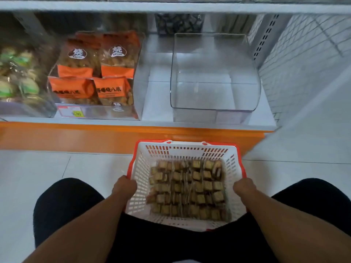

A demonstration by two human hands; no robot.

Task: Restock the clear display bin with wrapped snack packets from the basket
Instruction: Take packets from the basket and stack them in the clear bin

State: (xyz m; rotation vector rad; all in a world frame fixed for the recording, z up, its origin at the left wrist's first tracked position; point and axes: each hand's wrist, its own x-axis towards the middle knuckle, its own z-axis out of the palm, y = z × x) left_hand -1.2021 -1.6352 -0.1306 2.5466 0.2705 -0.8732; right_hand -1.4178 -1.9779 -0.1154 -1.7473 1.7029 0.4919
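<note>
Below shelf (pixel 199 124), packet-filled basket (pixel 187 149) sits gripped between left hand (pixel 124 186) and right hand (pixel 244 187).

Soft, even indoor light falls from above, fairly bright on the white shelf (pixel 201 103) and the pale floor (pixel 57 168), with no hard shadows. Under the upper shelf the back recess goes dim. The clear display bin (pixel 214 76) shows faint pale reflections along its walls and rim. The whole frame is slightly soft, and the far left packets (pixel 17 76) are smeared with blur. Wide-angle distortion bends straight edges near the corners, most at the right wall (pixel 307 59).
</note>
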